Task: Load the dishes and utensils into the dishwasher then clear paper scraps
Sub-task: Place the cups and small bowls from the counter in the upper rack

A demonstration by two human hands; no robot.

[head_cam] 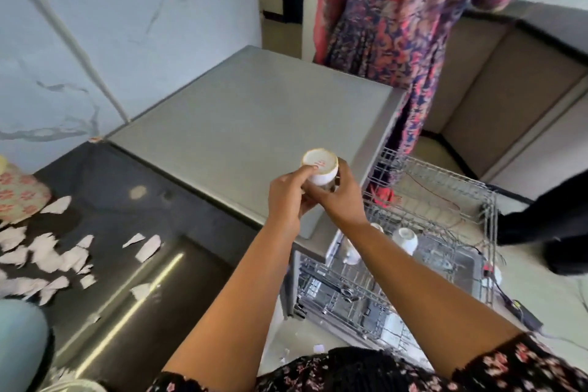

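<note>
Two grips, your left hand (pixel 286 200) and right hand (pixel 345 197), hold one upturned white cup (pixel 319 169) near the dishwasher rack (pixel 445 200).

Glossy white ceramic cup (pixel 320 170). Smooth, matt grey dishwasher top (pixel 254 111). Shiny metal wire rack (pixel 439 204). Polished black worktop (pixel 127 200), reflecting light, strewn with matt torn paper scraps (pixel 47 248). Smooth, marble-patterned wall (pixel 143 25).

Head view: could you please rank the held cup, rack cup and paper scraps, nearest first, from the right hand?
1. held cup, in the right hand
2. rack cup, lower right
3. paper scraps, left on the counter
</note>
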